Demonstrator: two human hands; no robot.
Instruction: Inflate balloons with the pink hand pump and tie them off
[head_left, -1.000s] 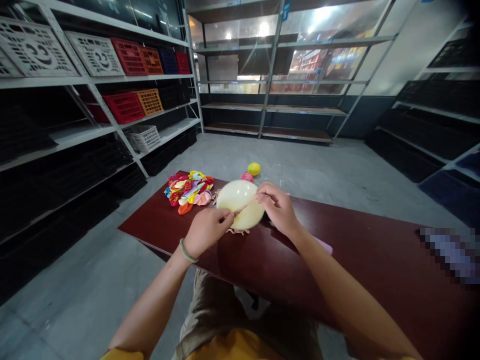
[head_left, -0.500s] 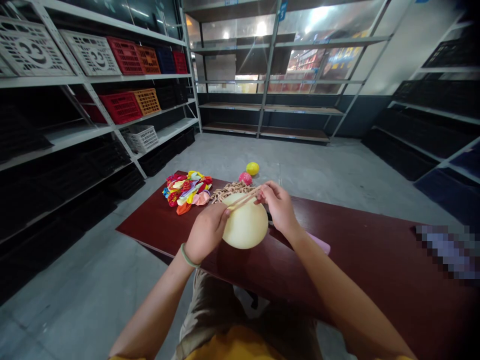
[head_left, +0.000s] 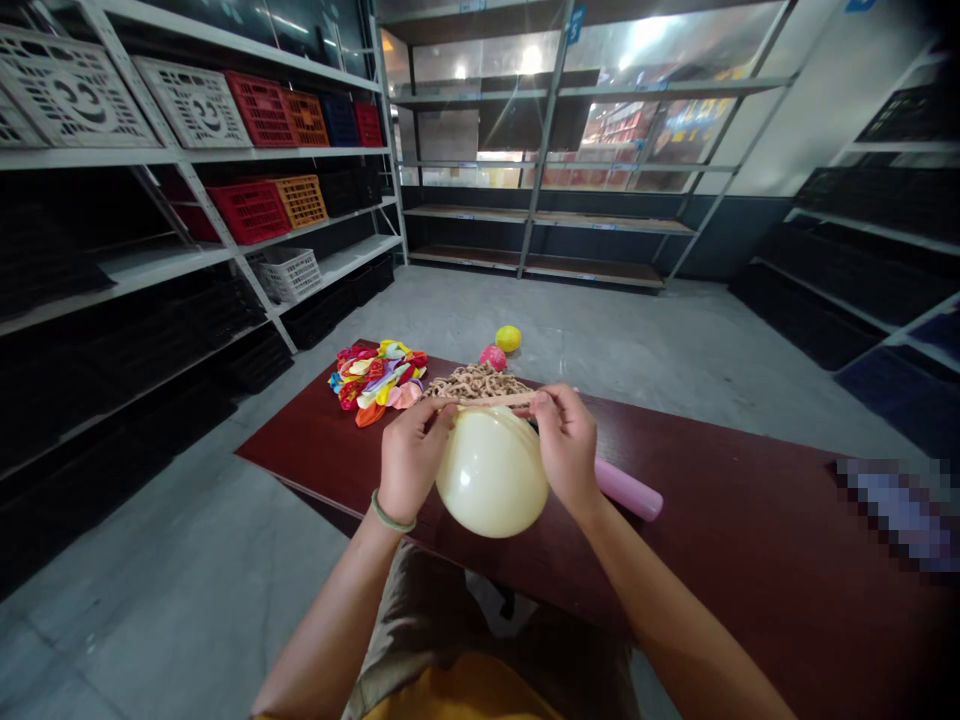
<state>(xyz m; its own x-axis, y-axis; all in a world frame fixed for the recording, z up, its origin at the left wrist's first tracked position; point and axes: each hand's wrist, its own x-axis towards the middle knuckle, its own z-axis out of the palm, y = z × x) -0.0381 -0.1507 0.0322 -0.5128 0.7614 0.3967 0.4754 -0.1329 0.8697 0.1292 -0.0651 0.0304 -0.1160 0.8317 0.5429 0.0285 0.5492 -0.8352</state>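
Pinching: your left hand [head_left: 414,462] and right hand [head_left: 568,450], fingers clamped on the stretched neck [head_left: 487,400] of a cream balloon [head_left: 491,475];
Balloon: hanging between your hands, over the dark red table [head_left: 750,530];
Around balloon: tan knotted tangle [head_left: 476,382] just behind; deflated balloons [head_left: 375,383] back left; pink tube [head_left: 628,490] right

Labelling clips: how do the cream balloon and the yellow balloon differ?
The cream balloon hangs between the left hand and right hand; the yellow balloon lies on the floor. The cream one is paler and looks bigger, though nearer. Both are round and inflated.
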